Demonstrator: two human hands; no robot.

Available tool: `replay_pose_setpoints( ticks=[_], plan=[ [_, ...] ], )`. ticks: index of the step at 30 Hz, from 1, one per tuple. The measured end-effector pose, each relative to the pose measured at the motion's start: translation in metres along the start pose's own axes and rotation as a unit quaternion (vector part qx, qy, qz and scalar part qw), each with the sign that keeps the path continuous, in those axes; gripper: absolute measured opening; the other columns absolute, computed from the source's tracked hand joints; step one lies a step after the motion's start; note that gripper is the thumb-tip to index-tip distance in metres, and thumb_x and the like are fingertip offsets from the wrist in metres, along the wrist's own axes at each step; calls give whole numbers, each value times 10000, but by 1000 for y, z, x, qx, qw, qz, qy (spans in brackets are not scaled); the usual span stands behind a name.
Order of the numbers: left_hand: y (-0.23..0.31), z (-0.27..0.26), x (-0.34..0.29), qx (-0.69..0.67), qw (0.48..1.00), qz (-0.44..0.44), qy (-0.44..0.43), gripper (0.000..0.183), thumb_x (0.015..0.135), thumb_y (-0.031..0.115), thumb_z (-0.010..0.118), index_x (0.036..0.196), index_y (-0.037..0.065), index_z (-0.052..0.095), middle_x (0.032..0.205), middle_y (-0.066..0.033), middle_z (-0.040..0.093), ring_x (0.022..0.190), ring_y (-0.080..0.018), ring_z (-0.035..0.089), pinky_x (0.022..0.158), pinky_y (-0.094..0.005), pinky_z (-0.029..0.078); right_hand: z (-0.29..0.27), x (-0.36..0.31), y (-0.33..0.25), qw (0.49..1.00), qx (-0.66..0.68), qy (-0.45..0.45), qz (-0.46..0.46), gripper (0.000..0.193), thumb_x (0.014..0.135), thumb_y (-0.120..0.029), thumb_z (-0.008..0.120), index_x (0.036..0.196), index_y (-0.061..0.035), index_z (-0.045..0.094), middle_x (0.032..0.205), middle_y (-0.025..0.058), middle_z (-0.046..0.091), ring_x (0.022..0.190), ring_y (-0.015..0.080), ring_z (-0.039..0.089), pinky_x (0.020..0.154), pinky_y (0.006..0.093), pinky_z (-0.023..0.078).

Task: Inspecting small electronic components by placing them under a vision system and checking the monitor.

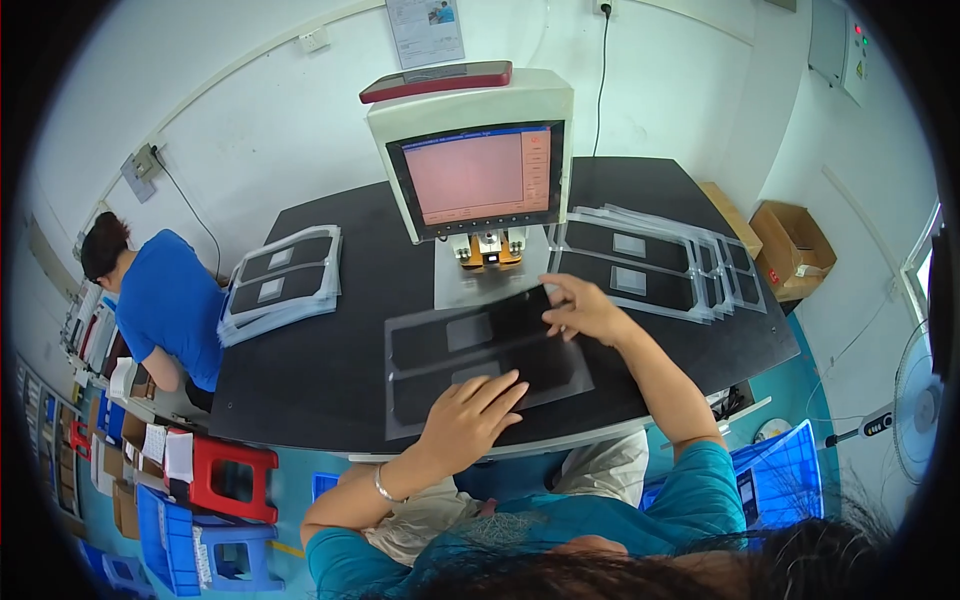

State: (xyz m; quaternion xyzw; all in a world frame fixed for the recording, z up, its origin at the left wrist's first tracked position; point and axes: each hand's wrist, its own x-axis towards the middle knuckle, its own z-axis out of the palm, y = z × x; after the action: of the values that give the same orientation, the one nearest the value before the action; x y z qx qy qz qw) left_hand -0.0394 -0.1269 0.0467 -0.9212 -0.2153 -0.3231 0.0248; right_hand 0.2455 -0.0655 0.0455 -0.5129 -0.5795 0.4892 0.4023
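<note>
One clear-bordered black sheet (pixel 495 352): covers its near part with left hand (pixel 466 420), fingers slightly parted; pinches its far corner in right hand (pixel 587 312). Shows similar stacked sheets (pixel 655 262) just beyond right hand.

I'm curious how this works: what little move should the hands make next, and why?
Perhaps slide the black sheet with clear edges gently toward the machine's head: the sheet lies just short of it, the left hand is on the sheet, and the right hand is at its far right corner.
</note>
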Motion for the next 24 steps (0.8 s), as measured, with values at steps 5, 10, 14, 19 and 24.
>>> replay_pose_setpoints(
  ticks=[5,10,14,19,24],
  plan=[
    [-44,16,38,-10,999,-22,-37,425,896,342,666,1216,63,653,1228,-103,631,1084,-290,607,910,-414,493,-62,1,15,961,-193,198,-11,441,802,-23,601,1241,13,632,980,102,660,655,141,672,478,266,496],
    [-93,63,57,48,992,-73,-90,415,947,381,605,1212,65,649,1187,-105,637,1093,-303,606,946,-418,479,-106,4,46,931,-245,269,-10,425,778,-94,611,1188,-4,675,954,173,694,721,239,698,700,357,555],
    [-95,76,49,73,990,-77,-89,432,948,374,613,1246,62,633,1223,-108,617,1128,-299,594,963,-414,475,-104,6,49,916,-277,289,-9,415,785,-94,601,1181,4,675,998,176,705,831,260,694,752,347,551],
    [-98,80,47,62,994,-64,-61,439,939,352,631,1265,58,625,1275,-116,596,1172,-298,579,1008,-419,463,-113,8,61,910,-295,291,-18,420,778,-136,612,1177,-30,685,1036,203,695,918,322,696,849,384,531],
    [-105,79,44,48,995,-67,-58,429,945,347,623,1267,63,624,1307,-121,591,1186,-309,577,1014,-427,461,-100,5,40,935,-217,281,8,432,786,-66,600,1209,-2,663,1111,192,671,884,255,701,697,330,586]
  ],
)
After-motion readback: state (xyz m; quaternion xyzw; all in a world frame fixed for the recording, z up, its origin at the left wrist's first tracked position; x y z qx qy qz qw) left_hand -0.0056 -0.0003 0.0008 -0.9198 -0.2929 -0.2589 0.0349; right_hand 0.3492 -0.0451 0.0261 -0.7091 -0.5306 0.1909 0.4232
